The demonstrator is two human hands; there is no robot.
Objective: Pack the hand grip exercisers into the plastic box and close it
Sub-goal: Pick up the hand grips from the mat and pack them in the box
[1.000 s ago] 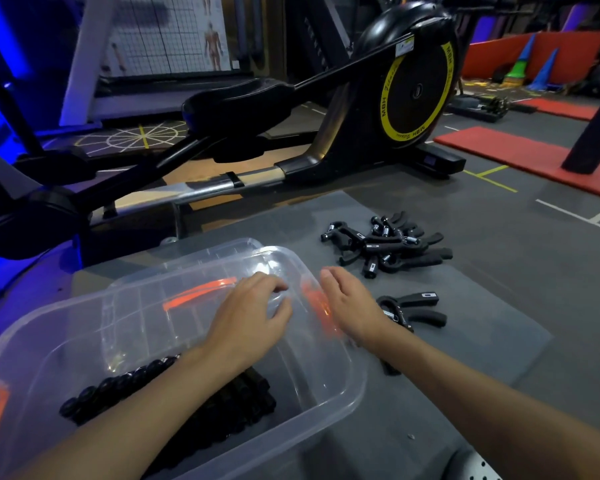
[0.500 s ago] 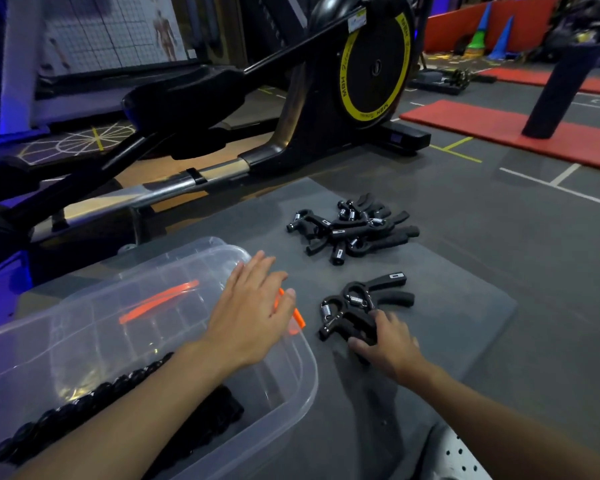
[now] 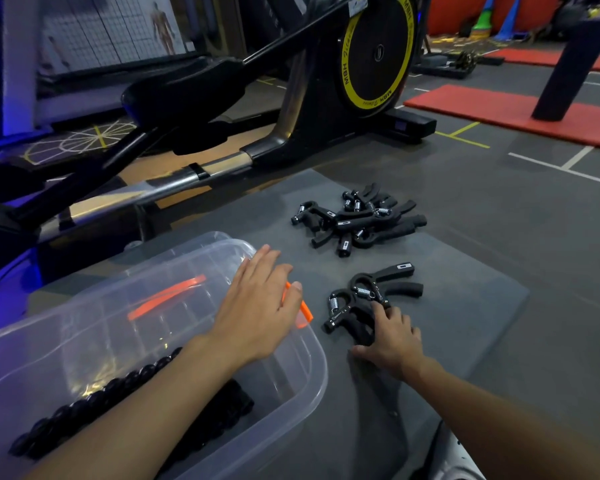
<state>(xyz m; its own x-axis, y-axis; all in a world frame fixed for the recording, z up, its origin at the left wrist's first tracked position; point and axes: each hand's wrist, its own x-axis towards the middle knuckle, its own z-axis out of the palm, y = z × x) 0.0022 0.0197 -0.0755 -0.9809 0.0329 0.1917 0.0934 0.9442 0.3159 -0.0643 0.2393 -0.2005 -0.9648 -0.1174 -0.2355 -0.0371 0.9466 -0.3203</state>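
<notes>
Gym flooring runs grey under a thin mat (image 3: 465,306), with an elliptical trainer (image 3: 374,53) behind it. At the mat's near left corner sits the clear plastic box (image 3: 312,386), open-topped. Dark items (image 3: 222,407) lie along its bottom; they may be packed exercisers, but I cannot tell.

I have the left hand (image 3: 257,313) flat over the box's far right corner, fingers straight and holding nothing, beside the orange latch (image 3: 303,308). The right hand (image 3: 392,337) is on the near pair of exercisers (image 3: 385,282), just beside the box. Its fingers are bent over the front exerciser (image 3: 340,310) with the thumb at its near side, gripping it. A pile of exercisers (image 3: 357,220) lies toward the mat's far edge.

The pair looks hooked together, so lifting one may drag the other and drop it short of the rim. My left hand sits in the drop path. Loose stacking could stop the lid, which I cannot pick out, from seating.
</notes>
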